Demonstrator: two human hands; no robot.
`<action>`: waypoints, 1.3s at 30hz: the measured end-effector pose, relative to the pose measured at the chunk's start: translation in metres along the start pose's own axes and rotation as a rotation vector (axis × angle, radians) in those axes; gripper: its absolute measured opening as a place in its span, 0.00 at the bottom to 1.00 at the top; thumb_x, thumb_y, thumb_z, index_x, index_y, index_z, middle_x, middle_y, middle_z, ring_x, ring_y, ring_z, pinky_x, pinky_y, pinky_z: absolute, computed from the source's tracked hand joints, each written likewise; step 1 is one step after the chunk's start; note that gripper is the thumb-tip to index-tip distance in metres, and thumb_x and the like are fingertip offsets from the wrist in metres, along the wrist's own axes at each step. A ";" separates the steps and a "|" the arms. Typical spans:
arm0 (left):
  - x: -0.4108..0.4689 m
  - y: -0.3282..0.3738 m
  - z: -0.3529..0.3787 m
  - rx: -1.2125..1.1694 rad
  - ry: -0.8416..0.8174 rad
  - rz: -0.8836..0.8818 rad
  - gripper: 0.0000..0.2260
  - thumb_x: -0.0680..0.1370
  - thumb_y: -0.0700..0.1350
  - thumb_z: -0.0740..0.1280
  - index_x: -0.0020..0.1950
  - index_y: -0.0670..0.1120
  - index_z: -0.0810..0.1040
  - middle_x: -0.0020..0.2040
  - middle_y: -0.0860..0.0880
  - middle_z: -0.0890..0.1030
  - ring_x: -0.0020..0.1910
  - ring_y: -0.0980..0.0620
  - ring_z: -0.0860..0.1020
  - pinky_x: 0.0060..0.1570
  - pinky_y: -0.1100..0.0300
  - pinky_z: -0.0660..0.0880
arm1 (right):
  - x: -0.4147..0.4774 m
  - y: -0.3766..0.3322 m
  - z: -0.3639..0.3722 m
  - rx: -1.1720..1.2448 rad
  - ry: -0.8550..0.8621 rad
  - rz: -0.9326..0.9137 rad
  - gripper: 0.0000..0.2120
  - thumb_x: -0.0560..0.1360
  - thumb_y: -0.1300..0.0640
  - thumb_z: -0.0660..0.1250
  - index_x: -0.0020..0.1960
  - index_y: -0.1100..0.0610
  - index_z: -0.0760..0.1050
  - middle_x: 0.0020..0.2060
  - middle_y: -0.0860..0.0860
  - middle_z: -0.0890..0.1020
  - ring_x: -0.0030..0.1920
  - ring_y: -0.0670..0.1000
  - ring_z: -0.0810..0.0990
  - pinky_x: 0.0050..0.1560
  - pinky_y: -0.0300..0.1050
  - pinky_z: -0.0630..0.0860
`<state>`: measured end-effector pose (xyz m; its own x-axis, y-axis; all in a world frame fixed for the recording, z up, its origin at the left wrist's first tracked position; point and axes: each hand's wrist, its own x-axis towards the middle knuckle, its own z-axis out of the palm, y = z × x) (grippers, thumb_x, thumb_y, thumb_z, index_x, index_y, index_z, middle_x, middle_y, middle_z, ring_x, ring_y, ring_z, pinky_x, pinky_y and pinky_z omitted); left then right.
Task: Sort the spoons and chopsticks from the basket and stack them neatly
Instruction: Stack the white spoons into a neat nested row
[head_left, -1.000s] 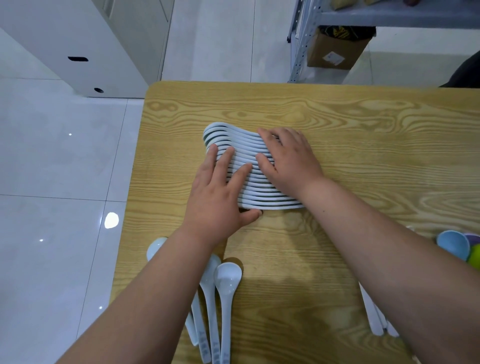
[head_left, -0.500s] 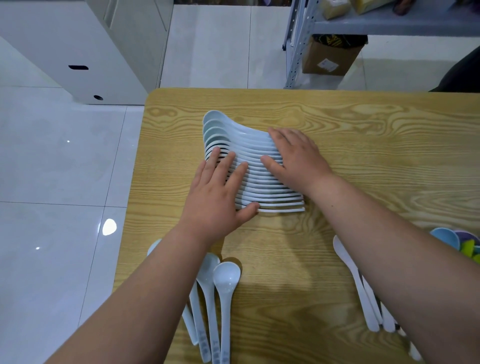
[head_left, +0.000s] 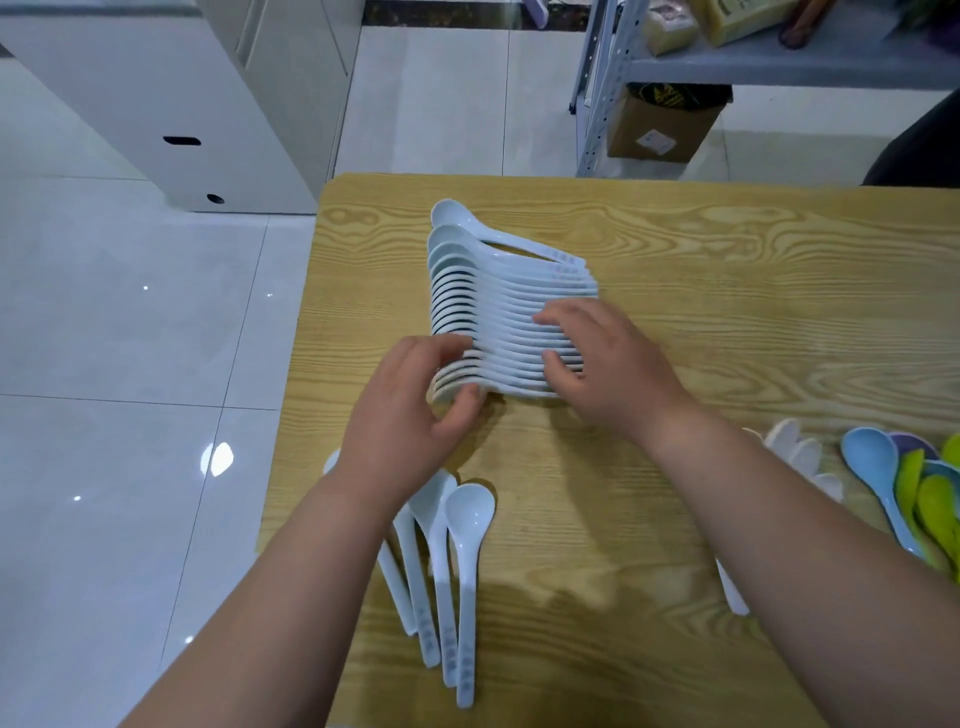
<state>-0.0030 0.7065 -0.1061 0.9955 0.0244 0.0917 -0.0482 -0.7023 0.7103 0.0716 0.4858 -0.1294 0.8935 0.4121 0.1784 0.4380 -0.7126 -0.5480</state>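
Observation:
A long row of nested white soup spoons (head_left: 498, 291) lies on its side on the wooden table (head_left: 727, 312), bowls to the left and handles to the right. My left hand (head_left: 415, 415) curls around the bowl end of the nearest spoons, thumb under them. My right hand (head_left: 608, 364) grips the handles of the same near spoons, fingers over and thumb against them. Several loose white spoons (head_left: 452, 561) lie near the front edge under my left forearm. No basket or chopsticks are in view.
Coloured spoons, blue, purple and green (head_left: 904, 488), lie at the right edge beside some cream spoons (head_left: 795, 447). The table's left edge drops to a tiled floor. A white cabinet (head_left: 171, 104) and a metal shelf with a cardboard box (head_left: 660, 124) stand beyond.
Both hands slid back from lying flat on the row to its near end, where their fingers have curled around the closest spoons. The far spoons are now uncovered.

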 end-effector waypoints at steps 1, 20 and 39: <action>-0.013 0.001 -0.005 -0.029 -0.017 -0.005 0.17 0.74 0.45 0.71 0.63 0.50 0.77 0.55 0.56 0.79 0.56 0.60 0.76 0.55 0.63 0.75 | -0.014 -0.014 -0.002 0.033 -0.006 -0.001 0.17 0.75 0.54 0.64 0.61 0.57 0.79 0.57 0.52 0.82 0.59 0.51 0.77 0.60 0.42 0.71; -0.161 -0.043 -0.060 -0.072 -0.222 -0.475 0.17 0.75 0.46 0.70 0.64 0.53 0.73 0.49 0.54 0.79 0.43 0.58 0.79 0.41 0.61 0.74 | -0.171 -0.155 0.048 0.082 -0.477 0.558 0.25 0.77 0.42 0.66 0.72 0.44 0.67 0.66 0.47 0.70 0.57 0.48 0.77 0.56 0.48 0.76; -0.089 -0.053 -0.048 0.080 -0.329 -0.665 0.27 0.74 0.40 0.68 0.68 0.51 0.60 0.63 0.43 0.63 0.39 0.49 0.73 0.41 0.54 0.73 | -0.155 -0.168 0.076 0.054 -0.474 0.560 0.18 0.76 0.60 0.61 0.65 0.51 0.68 0.55 0.54 0.74 0.50 0.55 0.73 0.45 0.46 0.69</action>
<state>-0.0929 0.7755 -0.1180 0.7862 0.2564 -0.5623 0.5661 -0.6637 0.4888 -0.1482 0.5845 -0.1272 0.8382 0.2043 -0.5056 -0.0877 -0.8646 -0.4947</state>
